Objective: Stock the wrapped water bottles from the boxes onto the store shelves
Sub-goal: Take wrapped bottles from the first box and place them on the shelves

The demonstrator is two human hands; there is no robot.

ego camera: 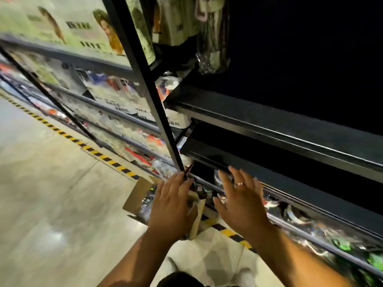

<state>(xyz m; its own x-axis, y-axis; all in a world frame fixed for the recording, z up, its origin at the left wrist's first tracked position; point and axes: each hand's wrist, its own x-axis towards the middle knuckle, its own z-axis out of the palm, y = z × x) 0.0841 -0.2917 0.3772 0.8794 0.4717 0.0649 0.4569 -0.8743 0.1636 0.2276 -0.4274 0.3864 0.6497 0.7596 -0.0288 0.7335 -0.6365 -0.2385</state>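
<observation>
Left hand (172, 206) and right hand (242, 204) both splay-fingered, gripping nothing seen (left palm hides what's beneath); wrapped bottles (147, 200) sit in floor box (135, 196) at left hand's 9 o'clock, just beside it, right hand farther off.

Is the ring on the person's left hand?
No, the ring sits on a finger of the right hand; the left hand shows none.
</observation>
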